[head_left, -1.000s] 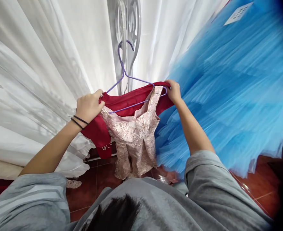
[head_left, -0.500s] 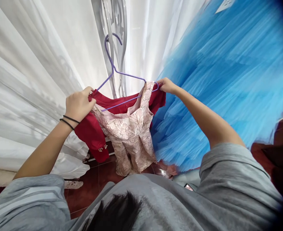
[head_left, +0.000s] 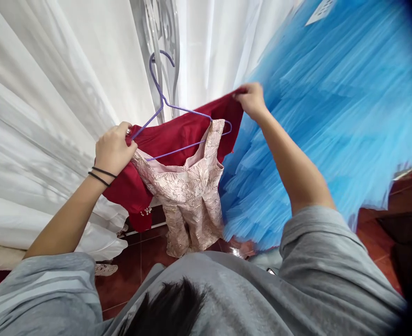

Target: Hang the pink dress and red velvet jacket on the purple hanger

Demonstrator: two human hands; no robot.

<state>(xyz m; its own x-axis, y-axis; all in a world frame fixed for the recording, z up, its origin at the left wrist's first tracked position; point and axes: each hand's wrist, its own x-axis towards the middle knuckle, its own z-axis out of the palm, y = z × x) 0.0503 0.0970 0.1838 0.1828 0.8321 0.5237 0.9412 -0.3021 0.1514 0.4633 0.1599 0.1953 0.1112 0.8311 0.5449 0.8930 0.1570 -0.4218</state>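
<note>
A pink brocade dress (head_left: pixel 188 186) hangs by its straps on a purple hanger (head_left: pixel 188 110), whose hook loops on a grey ornate metal frame. Behind the dress stretches a dark red cloth garment (head_left: pixel 178 135) with small beads dangling at its lower left. My left hand (head_left: pixel 114 148) is closed around the hanger's left end, gripping the red garment and the dress strap there. My right hand (head_left: pixel 251 100) pinches the upper right edge of the red garment, above and beyond the hanger's right end. The far side of the red garment is hidden.
White drapes or gowns (head_left: pixel 45 93) hang on the left and behind. A big blue tulle skirt (head_left: pixel 314 116) fills the right side, with a white tag (head_left: pixel 320 11) near its top. The ornate metal frame (head_left: pixel 173 42) stands at the back. Red-brown floor tiles (head_left: pixel 122 275) show below.
My right hand has moved up and slightly right from the hanger's end, pulling the red garment's edge up taut above the hanger. My left hand stays nearly in place.
</note>
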